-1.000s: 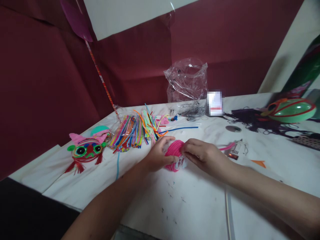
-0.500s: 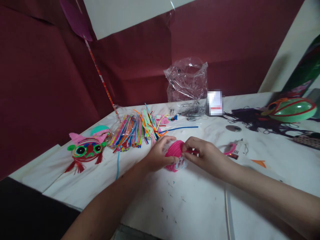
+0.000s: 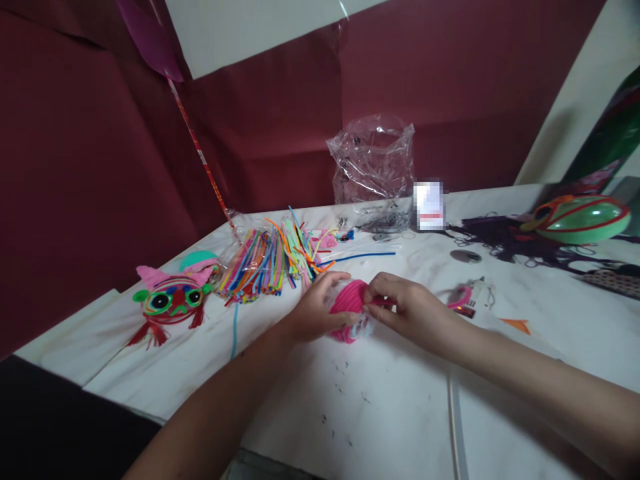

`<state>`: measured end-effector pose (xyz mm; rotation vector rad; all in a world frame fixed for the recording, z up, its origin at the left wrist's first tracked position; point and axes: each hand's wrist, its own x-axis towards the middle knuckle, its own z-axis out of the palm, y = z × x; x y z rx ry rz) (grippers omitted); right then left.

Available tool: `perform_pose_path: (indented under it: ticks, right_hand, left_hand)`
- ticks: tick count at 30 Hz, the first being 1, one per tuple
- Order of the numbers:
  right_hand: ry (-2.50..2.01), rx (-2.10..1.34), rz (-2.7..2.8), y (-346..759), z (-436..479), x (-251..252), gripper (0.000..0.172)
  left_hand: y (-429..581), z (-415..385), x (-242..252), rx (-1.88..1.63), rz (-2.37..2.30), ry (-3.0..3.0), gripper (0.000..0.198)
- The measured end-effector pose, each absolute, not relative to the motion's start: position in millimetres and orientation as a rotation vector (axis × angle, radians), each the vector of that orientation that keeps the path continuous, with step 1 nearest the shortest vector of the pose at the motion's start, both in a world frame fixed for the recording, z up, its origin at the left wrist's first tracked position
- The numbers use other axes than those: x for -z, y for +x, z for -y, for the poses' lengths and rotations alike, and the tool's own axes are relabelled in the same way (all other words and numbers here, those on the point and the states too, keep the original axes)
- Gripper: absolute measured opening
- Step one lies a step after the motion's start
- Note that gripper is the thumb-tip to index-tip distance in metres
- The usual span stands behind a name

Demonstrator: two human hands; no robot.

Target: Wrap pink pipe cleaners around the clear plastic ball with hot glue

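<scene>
My left hand (image 3: pixel 320 310) is wrapped around a small, clear, rounded form (image 3: pixel 361 327) with bright pink pipe cleaner (image 3: pixel 350 300) wound over much of it. The thumb presses on its near side; the fingers pass behind and are partly hidden. From the other side, my right hand (image 3: pixel 400 303) pinches a pink strand between thumb and forefinger, right against the form. On the left of the table sits a decorated animal head (image 3: pixel 175 297) with a pink top, green-ringed eyes and red tassels. Several colourful pipe cleaners (image 3: pixel 260 263) lie in bundles beyond my left hand.
A clear plastic bag (image 3: pixel 375 163) stands at the back beside a small white box (image 3: pixel 429 205). At right are a green balloon (image 3: pixel 585 219) with red bands, dark purple threads (image 3: pixel 493 240), a hot glue gun (image 3: pixel 481 292) and an orange scrap (image 3: pixel 517 325). One blue pipe cleaner (image 3: pixel 235 331) lies apart.
</scene>
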<state>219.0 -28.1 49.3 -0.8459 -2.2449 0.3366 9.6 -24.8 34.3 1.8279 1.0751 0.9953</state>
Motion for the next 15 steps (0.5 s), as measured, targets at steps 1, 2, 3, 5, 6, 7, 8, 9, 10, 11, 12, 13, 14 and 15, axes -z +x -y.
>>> perform_pose_path:
  ticks: [1, 2, 3, 5, 6, 7, 8, 9, 10, 11, 12, 13, 14, 15]
  right_hand:
    - [-0.848, -0.332, 2.249, 219, 28, -49, 0.011]
    - [-0.850, -0.326, 2.253, 218, 28, -49, 0.011]
    - [-0.851, -0.320, 2.259, 218, 28, -50, 0.011]
    - [-0.852, -0.304, 2.272, 220, 28, -51, 0.009]
    - [-0.852, -0.296, 2.278, 221, 28, -52, 0.006]
    - [-0.852, -0.294, 2.282, 222, 27, -53, 0.004]
    - [-0.851, -0.286, 2.282, 224, 26, -55, 0.003]
    - [-0.848, -0.266, 2.281, 226, 25, -56, 0.004]
    - [-0.837, -0.228, 2.278, 229, 24, -57, 0.007]
    - [-0.816, -0.173, 2.273, 230, 23, -58, 0.009]
    - [-0.788, -0.106, 2.267, 232, 22, -59, 0.011]
    - [-0.758, -0.040, 2.261, 233, 21, -59, 0.014]
    - [-0.729, 0.012, 2.256, 234, 19, -59, 0.016]
    - [-0.707, 0.052, 2.250, 234, 18, -59, 0.017]
  left_hand:
    - [10, 25, -34, -0.995, -1.077, 1.832, 0.074]
    - [10, 25, -33, -0.996, -1.076, 1.828, 0.073]
    - [11, 25, -34, -1.001, -1.075, 1.813, 0.072]
    - [12, 25, -35, -1.011, -1.077, 1.765, 0.071]
    - [12, 26, -36, -1.021, -1.080, 1.734, 0.070]
    - [12, 26, -37, -1.031, -1.082, 1.698, 0.070]
    - [12, 26, -38, -1.043, -1.081, 1.658, 0.070]
    - [12, 26, -39, -1.052, -1.079, 1.616, 0.070]
    - [12, 25, -40, -1.064, -1.074, 1.572, 0.069]
    - [11, 25, -40, -1.084, -1.067, 1.524, 0.069]
    - [10, 24, -40, -1.111, -1.052, 1.473, 0.068]
    - [10, 24, -40, -1.139, -1.029, 1.422, 0.066]
    - [9, 23, -40, -1.166, -0.999, 1.371, 0.065]
    - [9, 23, -40, -1.191, -0.963, 1.320, 0.063]
